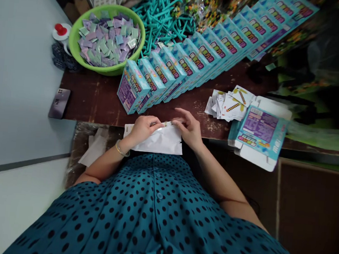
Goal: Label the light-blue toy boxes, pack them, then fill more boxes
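Note:
Both hands are at a white flat pouch (164,140) by the table's front edge, close to my body. My left hand (143,129) is closed on its upper left part, thumb on top. At the upper right edge, my right hand (189,128) pinches the pouch between thumb and fingers, with the index finger raised a little. A small strip with dark marks shows along the top edge between the hands; I cannot make out what it is. Just beyond the hands stands a long slanting row of blue printed boxes (165,73).
A green basin (73,41) holds many small sachets. Teal sticks (161,15) lie piled behind the boxes. Printed cards (233,105) and flattened blue boxes (260,129) lie at right, the boxes overhanging the table edge. A phone (59,103) is at the left corner.

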Demonstrator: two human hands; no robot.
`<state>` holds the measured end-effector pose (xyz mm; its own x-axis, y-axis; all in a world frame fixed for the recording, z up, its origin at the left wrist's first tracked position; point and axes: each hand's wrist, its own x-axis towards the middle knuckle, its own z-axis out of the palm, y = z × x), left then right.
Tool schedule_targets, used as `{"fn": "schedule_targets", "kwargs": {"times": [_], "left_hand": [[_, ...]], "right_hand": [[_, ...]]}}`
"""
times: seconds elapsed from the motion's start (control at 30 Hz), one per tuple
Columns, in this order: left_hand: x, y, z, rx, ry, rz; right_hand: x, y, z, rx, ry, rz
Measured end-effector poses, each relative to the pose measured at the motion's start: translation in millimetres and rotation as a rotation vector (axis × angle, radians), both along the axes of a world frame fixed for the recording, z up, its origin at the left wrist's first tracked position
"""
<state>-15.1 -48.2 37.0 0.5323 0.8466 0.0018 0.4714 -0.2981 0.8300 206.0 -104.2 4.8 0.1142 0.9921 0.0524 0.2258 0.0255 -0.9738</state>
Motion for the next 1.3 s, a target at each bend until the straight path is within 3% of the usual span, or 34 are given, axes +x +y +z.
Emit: {"fn": "schedule_targets", "kwargs": {"times": [0.13,0.27,0.37,0.43,0.53,0.63,0.73,0.87,0.97,1.07,1.2,1.3], "left_hand": [[0,1,4.6,0.019,0.012,-0.016],[0,4,4.0,-0.02,-0.017,-0.033],[-3,10,1.2,-0.106,-0.071,0.026],[-5,12,-0.8,-0.142,-0.103,0.071],[-7,13,-3.2,-0.169,-0.141,0.084],[-6,11,-6.3,-0.196,-0.158,0.084],[-5,9,-11.4,-0.216,-0.155,0.086],[-7,9,-19.2,-0.241,-0.145,0.049],[-9,11,-24.3,-0.256,-0.137,0.024],[-10,16,-28.5,-0.26,-0.142,0.009],[-6,24,-31.5,-0.247,-0.149,-0.02],[0,30,-31.1,-0.228,-0.153,-0.042]], "right_hand": [[10,5,8.6,0.115,-0.041,0.075],[11,8,39.0,0.178,-0.238,0.293],[35,28,57.1,0.219,-0.18,0.194],[69,62,63.3,0.284,-0.133,-0.02],[127,133,65.0,0.367,-0.226,-0.275],[151,197,57.3,0.349,-0.341,-0.318],[137,234,46.5,0.324,-0.384,-0.291],[119,246,43.0,0.304,-0.514,-0.273],[136,241,52.2,0.357,-0.63,-0.317],[164,235,64.1,0.392,-0.599,-0.443],[178,240,65.1,0.216,-0.405,-0.411],[170,250,59.6,0.111,-0.473,-0.392]]}}
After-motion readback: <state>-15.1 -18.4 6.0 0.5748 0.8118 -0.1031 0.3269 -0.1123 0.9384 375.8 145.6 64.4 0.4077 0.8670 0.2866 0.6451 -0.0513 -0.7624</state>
